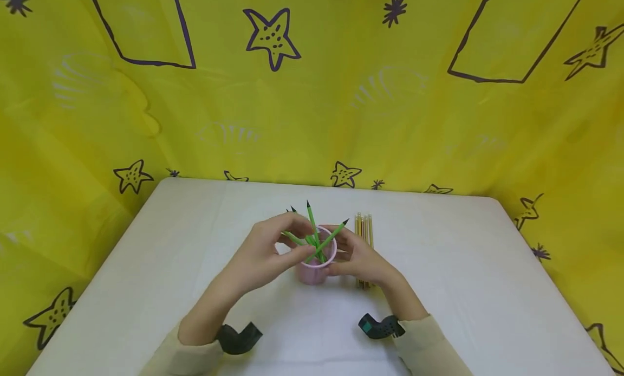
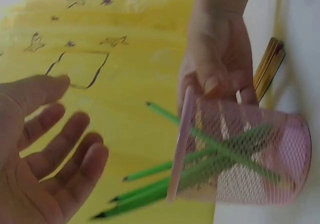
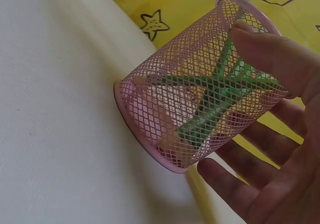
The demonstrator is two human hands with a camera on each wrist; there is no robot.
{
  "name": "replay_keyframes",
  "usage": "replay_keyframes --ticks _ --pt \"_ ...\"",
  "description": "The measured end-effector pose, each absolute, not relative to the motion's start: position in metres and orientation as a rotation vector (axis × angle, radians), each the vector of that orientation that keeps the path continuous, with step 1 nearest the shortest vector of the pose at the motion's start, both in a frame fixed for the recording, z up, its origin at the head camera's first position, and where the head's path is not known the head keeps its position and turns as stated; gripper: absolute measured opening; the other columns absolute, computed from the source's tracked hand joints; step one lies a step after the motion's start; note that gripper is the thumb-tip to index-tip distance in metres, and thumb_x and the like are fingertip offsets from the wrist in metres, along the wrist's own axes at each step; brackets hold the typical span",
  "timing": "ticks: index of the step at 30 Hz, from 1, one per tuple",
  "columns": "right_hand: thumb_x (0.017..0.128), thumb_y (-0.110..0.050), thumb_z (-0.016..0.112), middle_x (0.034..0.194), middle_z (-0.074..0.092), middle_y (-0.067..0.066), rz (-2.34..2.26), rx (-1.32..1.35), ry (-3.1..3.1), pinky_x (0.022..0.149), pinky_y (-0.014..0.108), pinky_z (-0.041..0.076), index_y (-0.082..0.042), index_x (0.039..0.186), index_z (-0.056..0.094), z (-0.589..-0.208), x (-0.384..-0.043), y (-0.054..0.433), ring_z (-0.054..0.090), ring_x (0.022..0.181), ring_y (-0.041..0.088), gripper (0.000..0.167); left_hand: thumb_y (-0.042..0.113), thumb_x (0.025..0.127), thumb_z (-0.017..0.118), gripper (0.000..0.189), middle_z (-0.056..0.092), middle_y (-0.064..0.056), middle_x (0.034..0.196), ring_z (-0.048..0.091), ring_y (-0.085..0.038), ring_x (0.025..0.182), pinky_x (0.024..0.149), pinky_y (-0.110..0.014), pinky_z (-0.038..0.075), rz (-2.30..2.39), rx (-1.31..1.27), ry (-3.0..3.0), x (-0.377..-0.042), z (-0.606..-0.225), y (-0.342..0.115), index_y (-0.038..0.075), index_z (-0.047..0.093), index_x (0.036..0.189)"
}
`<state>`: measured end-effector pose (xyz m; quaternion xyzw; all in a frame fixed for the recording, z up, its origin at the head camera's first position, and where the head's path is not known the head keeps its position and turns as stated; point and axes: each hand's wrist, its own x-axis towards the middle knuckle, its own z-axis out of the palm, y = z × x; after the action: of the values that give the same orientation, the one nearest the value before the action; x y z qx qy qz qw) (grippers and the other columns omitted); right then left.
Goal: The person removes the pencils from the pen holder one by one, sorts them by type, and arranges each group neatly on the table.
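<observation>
At the left, a beige sleeve (image 1: 190,351) led to the left hand (image 1: 258,252), its fingers loosely bent and gripping nothing, beside the mouth of the cup. Green pencils (image 1: 334,234), four dark tips showing, leaned in different directions inside the pink mesh cup (image 1: 312,276), which was upright near the middle of the bench (image 1: 463,267). The right hand (image 1: 359,261) gripped the cup from its right side, thumb at the rim. Further right, gold sticks (image 1: 358,229) lay side by side on the bench, partly behind the right hand.
</observation>
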<state>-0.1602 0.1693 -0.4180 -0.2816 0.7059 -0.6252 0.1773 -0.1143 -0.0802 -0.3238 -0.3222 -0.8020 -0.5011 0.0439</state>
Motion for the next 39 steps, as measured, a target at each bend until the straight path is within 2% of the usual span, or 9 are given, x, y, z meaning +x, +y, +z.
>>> replay_keyframes --ticks 4,7,11,14,17,20,25,33,39 --pt "0.08 -0.002 0.08 0.151 0.045 0.017 -1.767 -0.782 2.007 0.11 0.044 0.045 -0.004 0.148 0.039 -0.419 -0.16 0.168 0.047 0.136 0.038 0.078 0.022 0.088 0.077 0.042 0.067 0.006 0.118 0.064 -0.01 0.101 0.084 -0.03 0.057 -1.196 -0.931 -2.519 -0.12 -0.323 -0.053 0.017 0.059 0.126" --pt "0.08 -0.001 0.08 0.155 0.043 0.013 -1.756 -0.768 2.028 0.109 0.044 0.045 -0.008 0.149 0.039 -0.42 -0.159 0.166 0.047 0.136 0.036 0.081 0.027 0.089 0.075 0.047 0.066 0.006 0.124 0.061 -0.011 0.107 0.086 -0.031 0.055 -0.93 -0.89 -2.578 -0.127 -0.322 -0.038 0.019 0.057 0.132" --pt "0.079 -0.004 0.083 0.15 0.049 0.003 -1.724 -0.739 2.084 0.105 0.044 0.047 -0.017 0.144 0.045 -0.42 -0.157 0.161 0.055 0.126 0.029 0.076 0.024 0.09 0.073 0.045 0.067 0.004 0.121 0.062 -0.016 0.103 0.075 -0.029 0.054 -0.703 -0.863 -2.623 -0.138 -0.32 -0.023 0.019 0.059 0.132" --pt "0.078 -0.008 0.084 0.135 0.058 0.002 -1.707 -0.714 2.156 0.101 0.044 0.049 -0.017 0.133 0.053 -0.42 -0.156 0.156 0.059 0.115 0.025 0.063 0.022 0.09 0.072 0.045 0.069 0.001 0.115 0.064 -0.018 0.098 0.069 -0.028 0.054 -0.621 -0.87 -2.649 -0.145 -0.319 -0.015 0.017 0.058 0.133" --pt "0.079 -0.011 0.084 0.126 0.061 0.001 -1.699 -0.661 2.252 0.104 0.044 0.049 -0.016 0.126 0.057 -0.421 -0.156 0.152 0.06 0.116 0.022 0.054 0.024 0.091 0.071 0.047 0.07 0.0 0.111 0.065 -0.018 0.095 0.067 -0.028 0.053 -0.569 -0.868 -2.691 -0.152 -0.318 -0.007 0.016 0.057 0.134" --pt "0.08 -0.012 0.083 0.128 0.06 -0.001 -1.704 -0.577 2.346 0.108 0.044 0.047 -0.018 0.127 0.057 -0.421 -0.156 0.149 0.059 0.121 0.022 0.054 0.026 0.092 0.07 0.047 0.071 0.0 0.103 0.064 -0.018 0.089 0.061 -0.027 0.05 -0.529 -0.859 -2.732 -0.157 -0.318 -0.002 0.014 0.057 0.135" --pt "0.078 -0.013 0.085 0.132 0.057 0.001 -1.742 -0.421 2.384 0.108 0.047 0.046 -0.015 0.126 0.053 -0.42 -0.156 0.148 0.058 0.122 0.027 0.058 0.024 0.093 0.069 0.038 0.073 0.0 0.097 0.067 -0.02 0.087 0.059 -0.031 0.052 -0.444 -0.83 -2.766 -0.162 -0.318 0.002 0.013 0.062 0.129" --pt "0.077 -0.016 0.086 0.139 0.054 0.003 -1.728 -0.446 2.382 0.108 0.047 0.046 -0.017 0.142 0.047 -0.42 -0.157 0.149 0.057 0.125 0.03 0.075 0.022 0.093 0.07 0.013 0.075 0.003 0.093 0.068 -0.018 0.082 0.064 -0.032 0.057 -0.473 -0.848 -2.802 -0.163 -0.325 0.0 0.017 0.075 0.104" --pt "0.079 -0.014 0.085 0.139 0.054 0.005 -1.751 -0.482 2.361 0.106 0.048 0.048 -0.017 0.143 0.045 -0.42 -0.157 0.15 0.057 0.122 0.03 0.075 0.027 0.094 0.07 0.014 0.074 0.007 0.094 0.067 -0.012 0.08 0.065 -0.03 0.055 -0.632 -0.853 -2.722 -0.164 -0.329 -0.007 0.019 0.073 0.105"
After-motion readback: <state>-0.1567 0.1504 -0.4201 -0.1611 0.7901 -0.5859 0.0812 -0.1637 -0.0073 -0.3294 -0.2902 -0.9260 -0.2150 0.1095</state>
